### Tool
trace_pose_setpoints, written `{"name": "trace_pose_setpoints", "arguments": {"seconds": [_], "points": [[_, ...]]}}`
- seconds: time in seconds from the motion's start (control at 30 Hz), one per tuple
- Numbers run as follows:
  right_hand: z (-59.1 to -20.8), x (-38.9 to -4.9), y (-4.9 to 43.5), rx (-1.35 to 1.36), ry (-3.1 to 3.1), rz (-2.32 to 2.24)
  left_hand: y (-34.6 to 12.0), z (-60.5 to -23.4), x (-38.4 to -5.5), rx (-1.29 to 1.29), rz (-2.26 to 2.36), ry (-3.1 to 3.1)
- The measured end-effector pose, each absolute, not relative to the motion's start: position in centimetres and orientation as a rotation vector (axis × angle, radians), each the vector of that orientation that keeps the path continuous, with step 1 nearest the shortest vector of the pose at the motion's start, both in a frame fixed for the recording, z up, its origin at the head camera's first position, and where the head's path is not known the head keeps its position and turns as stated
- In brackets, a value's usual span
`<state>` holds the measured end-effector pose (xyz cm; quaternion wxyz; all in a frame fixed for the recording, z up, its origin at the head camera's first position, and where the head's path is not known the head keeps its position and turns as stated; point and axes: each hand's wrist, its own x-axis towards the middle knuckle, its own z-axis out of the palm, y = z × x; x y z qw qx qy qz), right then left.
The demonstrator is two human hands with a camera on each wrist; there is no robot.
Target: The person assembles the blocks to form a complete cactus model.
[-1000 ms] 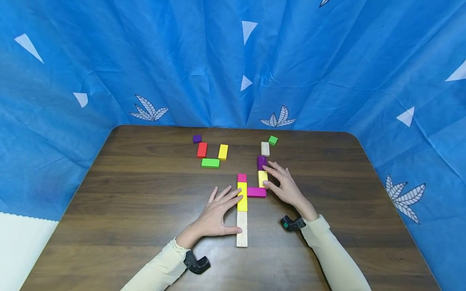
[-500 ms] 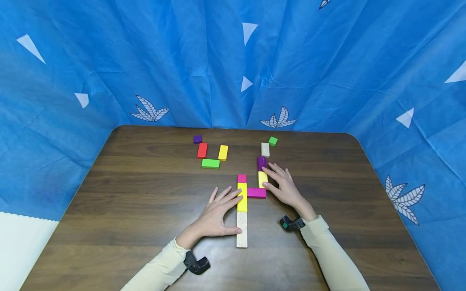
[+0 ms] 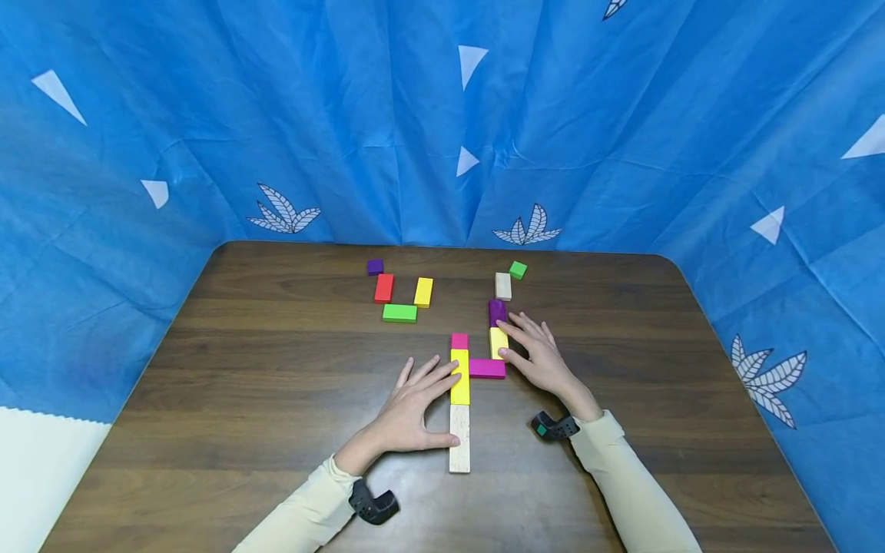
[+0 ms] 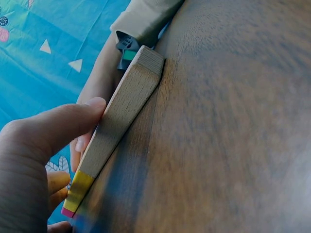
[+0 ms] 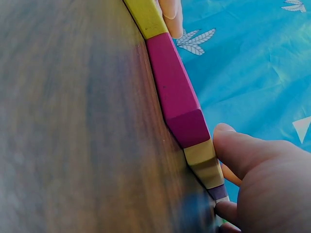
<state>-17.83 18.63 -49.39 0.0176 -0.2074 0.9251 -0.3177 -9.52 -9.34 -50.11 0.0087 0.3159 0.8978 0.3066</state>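
Note:
Flat wooden blocks form joined lines on the table. In the head view my left hand (image 3: 411, 411) is spread: its thumb touches a long pale wood block (image 3: 460, 458), and its fingertips rest on the yellow block (image 3: 460, 393) beyond it. A small pink block (image 3: 459, 341) caps that column. From the yellow block a magenta block (image 3: 488, 369) juts right to a light yellow block (image 3: 497, 340). My right hand (image 3: 542, 361) touches this light yellow block with its thumb, with its index fingertip near the joint with the purple block (image 3: 497, 309). Fingers of both hands are extended.
Beyond the purple block lie a white block (image 3: 503, 286) and a tilted green block (image 3: 518, 270). At the back left is a group of purple (image 3: 375, 266), red (image 3: 383, 289), yellow (image 3: 424, 293) and green (image 3: 399, 313) blocks. A blue curtain (image 3: 429, 100) hangs around the table (image 3: 276, 369).
The view has shifted very slightly, so everything sits a few pixels lower. Both hands and all the blocks keep their places relative to one another.

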Motion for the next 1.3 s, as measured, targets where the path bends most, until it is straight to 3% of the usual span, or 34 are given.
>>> {"name": "trace_pose_setpoints", "arguments": {"seconds": [0.3,0.57,0.97,1.3], "points": [[-49.6,-17.6,18.9,-0.624,2.876,-0.971,-9.3,-49.7,-10.5,0.91,1.426,2.824],[-49.7,-17.6,18.7,-0.635,2.874,-0.989,-11.5,-48.1,-15.1,0.608,1.689,2.958],[-49.8,-17.7,18.7,-0.659,2.866,-0.983,-13.0,-46.3,-22.9,0.377,1.573,2.917],[-49.6,-17.9,18.9,-0.652,2.871,-0.97,-11.9,-46.0,-25.9,0.206,1.277,2.793]]}}
